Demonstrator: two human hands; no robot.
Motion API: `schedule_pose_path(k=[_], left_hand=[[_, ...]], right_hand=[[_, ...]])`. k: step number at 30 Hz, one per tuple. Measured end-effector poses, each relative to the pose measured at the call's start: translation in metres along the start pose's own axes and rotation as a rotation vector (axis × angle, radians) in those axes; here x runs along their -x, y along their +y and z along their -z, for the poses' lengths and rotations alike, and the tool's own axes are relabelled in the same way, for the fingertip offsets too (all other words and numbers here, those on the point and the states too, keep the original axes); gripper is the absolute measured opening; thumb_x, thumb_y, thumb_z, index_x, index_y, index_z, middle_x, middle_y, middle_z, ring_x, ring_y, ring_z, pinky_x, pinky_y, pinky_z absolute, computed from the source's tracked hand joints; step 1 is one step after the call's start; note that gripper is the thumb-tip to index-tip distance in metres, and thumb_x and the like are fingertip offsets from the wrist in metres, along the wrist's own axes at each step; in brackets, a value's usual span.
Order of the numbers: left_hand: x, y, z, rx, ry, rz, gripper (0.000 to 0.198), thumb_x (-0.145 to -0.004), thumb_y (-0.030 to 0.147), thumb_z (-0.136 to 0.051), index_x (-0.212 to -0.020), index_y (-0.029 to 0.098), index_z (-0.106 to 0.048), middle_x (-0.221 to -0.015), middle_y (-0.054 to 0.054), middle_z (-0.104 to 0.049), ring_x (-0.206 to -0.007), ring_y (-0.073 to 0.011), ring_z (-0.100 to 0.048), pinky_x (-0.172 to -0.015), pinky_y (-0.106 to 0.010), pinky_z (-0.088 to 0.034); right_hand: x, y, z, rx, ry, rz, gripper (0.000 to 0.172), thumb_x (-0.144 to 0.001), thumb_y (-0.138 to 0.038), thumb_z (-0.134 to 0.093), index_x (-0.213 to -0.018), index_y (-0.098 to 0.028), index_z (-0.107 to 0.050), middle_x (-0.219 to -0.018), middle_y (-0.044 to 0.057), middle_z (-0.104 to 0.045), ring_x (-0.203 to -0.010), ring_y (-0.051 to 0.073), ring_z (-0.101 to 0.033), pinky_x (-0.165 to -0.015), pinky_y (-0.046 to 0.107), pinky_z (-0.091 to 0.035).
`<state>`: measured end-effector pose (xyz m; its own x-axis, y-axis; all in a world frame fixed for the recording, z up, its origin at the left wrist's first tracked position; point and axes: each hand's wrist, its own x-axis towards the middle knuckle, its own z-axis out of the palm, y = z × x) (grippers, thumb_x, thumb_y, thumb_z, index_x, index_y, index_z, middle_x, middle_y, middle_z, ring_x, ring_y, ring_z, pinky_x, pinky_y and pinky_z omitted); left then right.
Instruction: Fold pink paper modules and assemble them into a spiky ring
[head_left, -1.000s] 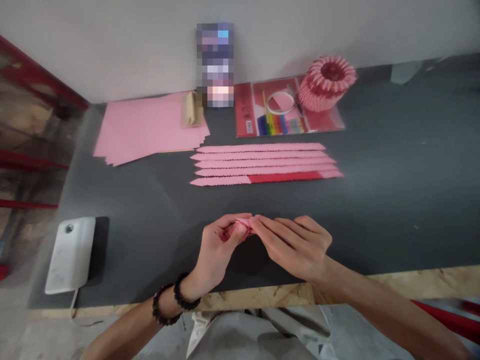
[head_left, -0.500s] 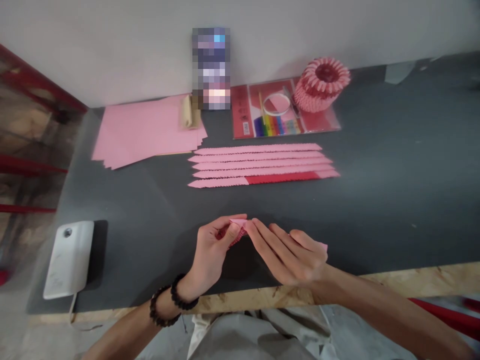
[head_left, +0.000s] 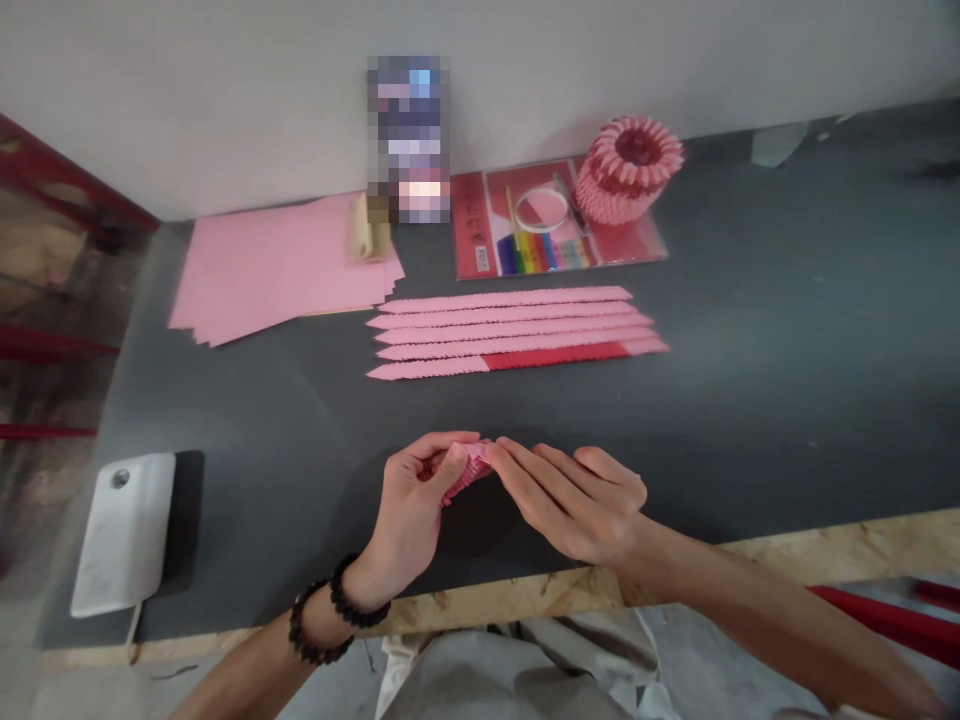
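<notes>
My left hand [head_left: 409, 500] is closed around a pink folded-paper chain [head_left: 466, 472], thumb on top, with much of it hidden in the palm. The fingertips of my right hand [head_left: 574, 495] meet the chain's upper right end, pressed together there; its thumb and palm are out of sight. Beyond my hands, several long pink paper chains [head_left: 502, 322] with pointed ends lie side by side, and the nearest has a red section [head_left: 555, 355]. Farther back stands a round pink and red paper vase [head_left: 630, 170] made of interlocked folds.
Pink paper sheets [head_left: 277, 265] lie at the back left, with a small packet [head_left: 368, 228] on their corner. A pixelated upright thing [head_left: 409, 140] leans against the wall. A red plastic-wrapped kit [head_left: 469, 225] lies beneath the vase. At left is a white corded device [head_left: 124, 535].
The pink flap under my left thumb now lies lower against the chain. Pink paper showing behind my right hand is no longer visible. The whole view has shifted slightly.
</notes>
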<state>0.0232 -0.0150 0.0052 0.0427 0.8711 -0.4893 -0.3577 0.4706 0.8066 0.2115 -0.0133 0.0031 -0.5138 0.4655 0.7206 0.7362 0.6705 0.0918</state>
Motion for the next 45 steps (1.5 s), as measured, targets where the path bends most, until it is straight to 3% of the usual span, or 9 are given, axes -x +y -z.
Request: schedule_pose_path(k=[5,9,16,21,36,42,45], left_hand=[[-0.001,0.002,-0.001,0.066,0.064,0.048,0.029,-0.077,0.04,-0.089,-0.09,0.015,-0.082,-0.09,-0.008,-0.081,-0.082,-0.0175,-0.075,-0.08,-0.027,-0.062],[-0.002,0.007,-0.001,0.118,0.089,0.102,0.031,-0.075,0.039,-0.09,-0.091,0.014,-0.081,-0.096,-0.01,-0.081,-0.087,-0.0192,-0.076,-0.084,-0.029,-0.062],[0.001,0.01,0.001,0.179,0.078,0.198,0.037,-0.07,0.036,-0.094,-0.095,0.013,-0.081,-0.093,-0.009,-0.082,-0.083,-0.0167,-0.076,-0.079,-0.024,-0.062],[0.0,0.012,-0.001,0.182,0.08,0.21,0.037,-0.069,0.036,-0.095,-0.093,0.012,-0.081,-0.091,-0.009,-0.082,-0.081,-0.0162,-0.076,-0.078,-0.023,-0.062],[0.001,0.008,-0.003,0.083,0.067,0.145,0.04,-0.066,0.043,-0.095,-0.091,0.014,-0.082,-0.085,-0.007,-0.081,-0.079,-0.0163,-0.074,-0.079,-0.026,-0.061],[0.005,0.001,-0.002,-0.01,0.029,0.075,0.034,-0.07,0.041,-0.093,-0.091,0.016,-0.083,-0.083,-0.007,-0.081,-0.077,-0.0151,-0.074,-0.077,-0.023,-0.06],[0.005,-0.001,-0.001,-0.038,0.038,0.02,0.032,-0.072,0.043,-0.092,-0.088,0.017,-0.083,-0.082,-0.006,-0.081,-0.073,-0.0134,-0.072,-0.07,-0.02,-0.058]], right_hand=[[-0.004,0.004,0.003,-0.011,-0.026,-0.034,0.017,-0.086,-0.02,-0.083,-0.102,-0.015,-0.08,-0.091,-0.001,-0.082,-0.064,0.007,-0.067,-0.06,0.03,-0.037],[-0.009,0.009,0.006,-0.027,-0.032,-0.089,0.008,-0.087,-0.024,-0.083,-0.091,-0.019,-0.079,-0.082,-0.007,-0.08,-0.057,0.003,-0.061,-0.059,0.029,-0.034],[-0.01,0.012,0.005,-0.072,-0.064,-0.036,0.012,-0.089,-0.021,-0.08,-0.1,-0.017,-0.079,-0.087,-0.006,-0.08,-0.057,0.003,-0.06,-0.059,0.029,-0.034],[-0.011,0.015,0.007,-0.07,-0.077,-0.028,0.007,-0.089,-0.021,-0.08,-0.096,-0.018,-0.079,-0.086,-0.007,-0.08,-0.058,0.004,-0.061,-0.06,0.029,-0.036],[-0.009,0.016,0.009,-0.069,-0.143,0.012,0.011,-0.092,-0.015,-0.074,-0.101,-0.021,-0.079,-0.091,-0.005,-0.08,-0.064,0.007,-0.064,-0.066,0.031,-0.038],[-0.005,0.01,0.008,0.004,-0.059,0.149,0.017,-0.098,-0.015,-0.063,-0.102,-0.015,-0.08,-0.095,0.003,-0.081,-0.07,0.012,-0.066,-0.068,0.032,-0.042],[-0.002,0.005,0.005,0.008,-0.049,0.088,0.015,-0.097,-0.02,-0.067,-0.104,-0.016,-0.08,-0.097,0.002,-0.082,-0.071,0.012,-0.066,-0.067,0.032,-0.043]])
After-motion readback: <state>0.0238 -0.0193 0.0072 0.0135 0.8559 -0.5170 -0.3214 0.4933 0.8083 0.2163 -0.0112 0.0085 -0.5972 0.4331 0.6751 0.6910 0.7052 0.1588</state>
